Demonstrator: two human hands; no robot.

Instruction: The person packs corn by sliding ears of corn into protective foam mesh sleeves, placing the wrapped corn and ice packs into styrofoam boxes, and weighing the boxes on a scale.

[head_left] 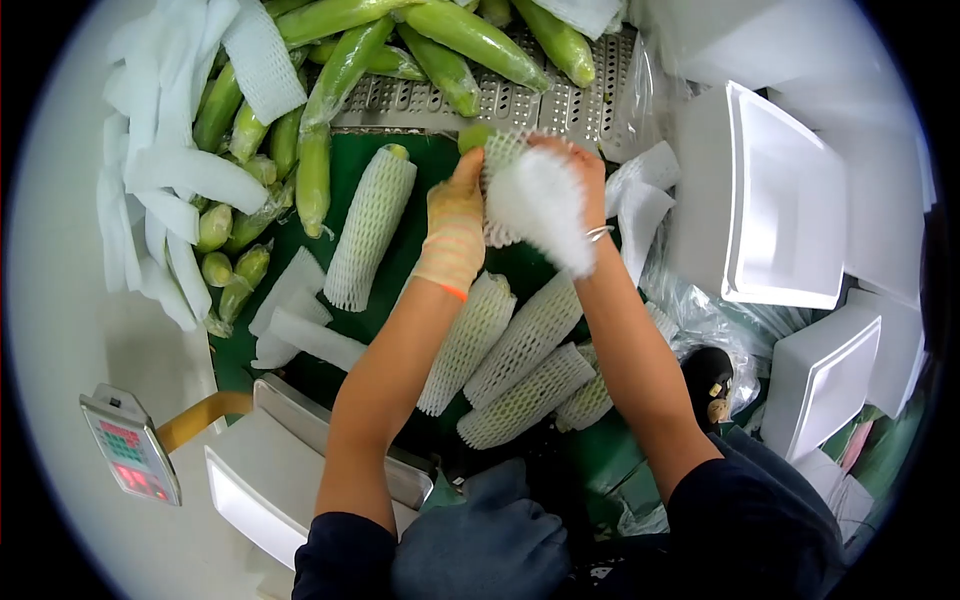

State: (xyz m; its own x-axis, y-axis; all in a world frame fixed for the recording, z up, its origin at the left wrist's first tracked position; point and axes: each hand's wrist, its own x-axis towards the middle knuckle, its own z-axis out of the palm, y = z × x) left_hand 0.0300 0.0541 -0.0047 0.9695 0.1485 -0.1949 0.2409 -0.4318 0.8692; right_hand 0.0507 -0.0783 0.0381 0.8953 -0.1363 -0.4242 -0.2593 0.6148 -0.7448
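Note:
My left hand (pixel 455 225), in a pale knit glove with an orange cuff, is closed around a long green vegetable (pixel 474 138), its tip showing. My right hand (pixel 588 180), bare with a bracelet at the wrist, is closed on a white foam net sleeve (pixel 540 205), blurred by motion and partly around the vegetable. Left of my hands lies a net-sleeved vegetable (pixel 372 228). Several more sleeved vegetables (pixel 525 340) lie below and between my forearms. All rest on a green surface (pixel 350 150).
Unsleeved green vegetables in clear film (pixel 440 40) are piled at the back on a perforated metal tray (pixel 600 90). Flat foam sleeves (pixel 160 120) hang at the left. White foam boxes (pixel 735 190) stand right. A scale display (pixel 130 450) and white box (pixel 265 470) are at lower left.

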